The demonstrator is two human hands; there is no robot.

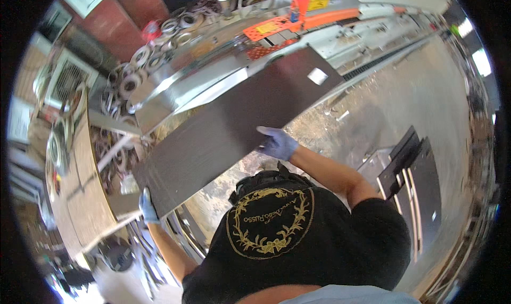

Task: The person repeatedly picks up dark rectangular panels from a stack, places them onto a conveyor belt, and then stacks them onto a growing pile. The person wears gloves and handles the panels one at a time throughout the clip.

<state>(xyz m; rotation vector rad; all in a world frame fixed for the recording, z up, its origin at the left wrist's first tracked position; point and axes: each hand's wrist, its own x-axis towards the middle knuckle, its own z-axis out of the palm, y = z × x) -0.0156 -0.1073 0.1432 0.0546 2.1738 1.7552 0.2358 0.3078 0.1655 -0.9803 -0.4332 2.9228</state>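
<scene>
A long dark brown board [218, 125] slants across the view from lower left to upper right, with a white label [318, 76] near its far right corner. At the board's near left end my gloved left hand [148, 206] grips the edge, its thumb along the top face. My right hand [278, 144], in a bluish glove, holds the near long edge around the middle, thumb on top and the other fingers partly hidden. The board's far right end lies over the front edge of a long machine [213, 88] with orange guards [271, 26].
Rolls of edge tape [130, 83] crowd the floor and shelf behind the machine. A light wooden table [80, 197] stands at left. More dark boards [426, 187] stand at the right over the dusty concrete floor [383, 107]. A white scrap [343, 115] lies there.
</scene>
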